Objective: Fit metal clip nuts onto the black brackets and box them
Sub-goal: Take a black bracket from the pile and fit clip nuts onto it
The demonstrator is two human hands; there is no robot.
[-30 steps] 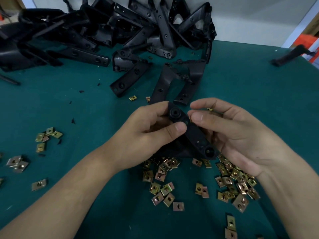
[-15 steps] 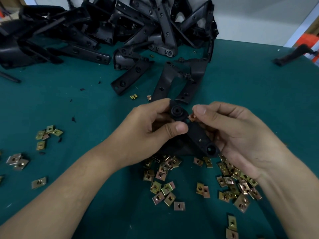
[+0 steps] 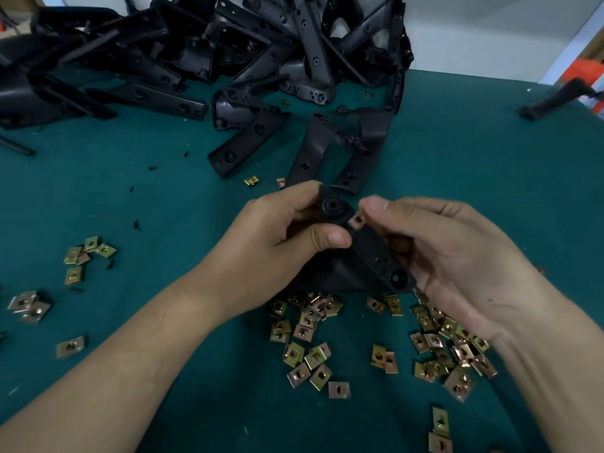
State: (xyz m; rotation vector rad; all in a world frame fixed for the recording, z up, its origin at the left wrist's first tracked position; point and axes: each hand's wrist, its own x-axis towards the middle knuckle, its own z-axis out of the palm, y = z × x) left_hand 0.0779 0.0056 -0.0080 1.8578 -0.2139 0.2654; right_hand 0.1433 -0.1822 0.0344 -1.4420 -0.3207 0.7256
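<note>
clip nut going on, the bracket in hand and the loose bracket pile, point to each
clip nut (image 3: 356, 221): head view, its flat face by the hole.
held bracket (image 3: 372, 253): head view, the flat arm between the two hands.
bracket pile (image 3: 311, 44): head view, a long strip standing in the heap.

We found the table (image 3: 474, 197) covered in dark green cloth. A heap of black brackets (image 3: 183, 60) lay along its far edge, with a flat bracket (image 3: 248, 142) and a forked bracket (image 3: 369, 132) loose just before it. Brass-coloured clip nuts (image 3: 310, 358) were scattered over the near side, and a smaller cluster (image 3: 88, 253) sat well apart to the left. Black crumbs (image 3: 136, 223) dotted the cloth, and a lone black part (image 3: 555, 101) lay far right.
</note>
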